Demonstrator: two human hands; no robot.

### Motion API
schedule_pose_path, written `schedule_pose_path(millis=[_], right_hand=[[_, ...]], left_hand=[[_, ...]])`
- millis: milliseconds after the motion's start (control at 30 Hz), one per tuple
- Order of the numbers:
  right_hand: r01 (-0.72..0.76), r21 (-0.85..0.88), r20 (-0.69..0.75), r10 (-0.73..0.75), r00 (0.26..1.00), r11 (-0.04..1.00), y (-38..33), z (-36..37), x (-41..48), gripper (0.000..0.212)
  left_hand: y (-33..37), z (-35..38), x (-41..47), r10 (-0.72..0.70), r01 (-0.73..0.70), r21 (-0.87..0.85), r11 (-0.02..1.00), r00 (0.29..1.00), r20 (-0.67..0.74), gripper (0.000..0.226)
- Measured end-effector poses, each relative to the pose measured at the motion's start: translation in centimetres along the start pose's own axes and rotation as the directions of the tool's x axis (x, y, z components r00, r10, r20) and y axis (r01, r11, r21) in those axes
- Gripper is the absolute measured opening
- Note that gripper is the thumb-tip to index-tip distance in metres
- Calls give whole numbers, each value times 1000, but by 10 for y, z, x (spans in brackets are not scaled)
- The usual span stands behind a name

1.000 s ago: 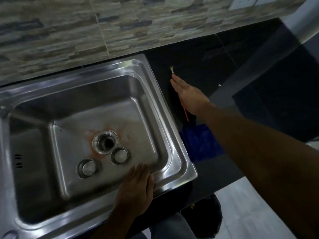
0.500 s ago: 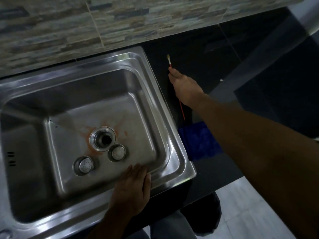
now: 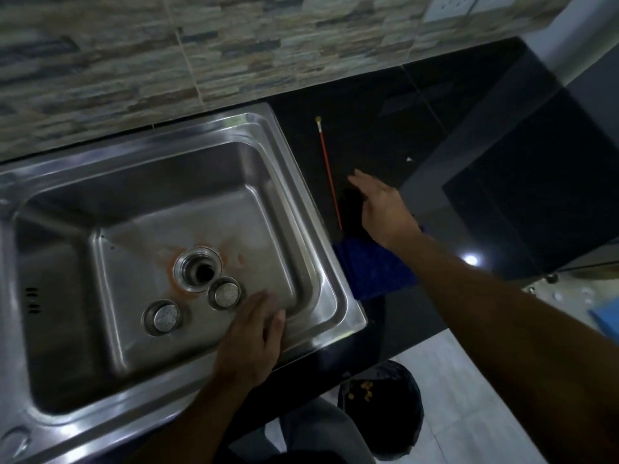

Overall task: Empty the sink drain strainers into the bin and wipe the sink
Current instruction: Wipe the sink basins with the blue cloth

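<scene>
The rectangular stainless steel sink [image 3: 301, 202] is set into a glossy black counter [image 3: 368, 112] under a stone-patterned tiled wall [image 3: 167, 45]. On the basin floor, the open round drain hole [image 3: 198, 269] has an orange-brown stain around it. Two round perforated metal strainers lie out of the drain on the same floor. The farther strainer [image 3: 224, 293] sits just beside the drain's rim, and the nearer strainer [image 3: 163, 317] lies a little apart to its left.

The left hand [image 3: 254, 333] reaches into the basin at its near right side, fingers straight and together, holding nothing. Its fingertips are close to the farther strainer; the blur hides whether they touch it.

The right hand [image 3: 382, 202] is over the counter with its fingers extended and nothing in its grasp, just beside a thin red stick with a pale tip [image 3: 330, 175] that lies on the counter. Below the wrist lies a dark blue cloth [image 3: 371, 272], next to the sink's right rim.

On the pale tiled floor below the counter's edge stands a bin with a black liner [image 3: 395, 413], with a few yellowish scraps inside.
</scene>
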State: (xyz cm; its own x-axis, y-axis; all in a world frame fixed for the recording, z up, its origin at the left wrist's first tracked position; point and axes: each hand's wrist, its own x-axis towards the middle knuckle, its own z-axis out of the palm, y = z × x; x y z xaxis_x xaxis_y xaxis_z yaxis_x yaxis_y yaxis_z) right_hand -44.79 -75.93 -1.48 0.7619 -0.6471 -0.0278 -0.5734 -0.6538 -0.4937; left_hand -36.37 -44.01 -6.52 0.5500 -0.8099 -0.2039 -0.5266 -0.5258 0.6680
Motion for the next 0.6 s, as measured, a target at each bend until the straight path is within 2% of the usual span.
schedule_pose_path(millis=[67, 200, 267, 333, 433, 600], right_hand=[[-41, -13, -48, 40, 998, 999, 10, 2, -41, 62], [-117, -74, -73, 111, 991, 990, 28, 6, -107, 62], [-74, -94, -45, 71, 997, 993, 36, 8, -131, 61], [-5, -127, 48, 11, 999, 992, 45, 8, -147, 65], [54, -142, 168, -30, 985, 988, 58, -1, -150, 71], [137, -165, 241, -95, 966, 977, 71, -15, -141, 86]], left_hand=[[12, 1, 11, 67, -67, -45, 997, 998, 0, 51], [60, 17, 31, 326, -326, -1, 945, 945, -3, 44], [85, 30, 39, 443, -442, 47, 896, 897, -3, 44], [102, 41, 46, 519, -519, 125, 846, 854, 35, 48], [115, 46, 57, 545, -553, 262, 791, 831, 108, 57], [118, 44, 69, 504, -538, 368, 758, 842, 190, 59]])
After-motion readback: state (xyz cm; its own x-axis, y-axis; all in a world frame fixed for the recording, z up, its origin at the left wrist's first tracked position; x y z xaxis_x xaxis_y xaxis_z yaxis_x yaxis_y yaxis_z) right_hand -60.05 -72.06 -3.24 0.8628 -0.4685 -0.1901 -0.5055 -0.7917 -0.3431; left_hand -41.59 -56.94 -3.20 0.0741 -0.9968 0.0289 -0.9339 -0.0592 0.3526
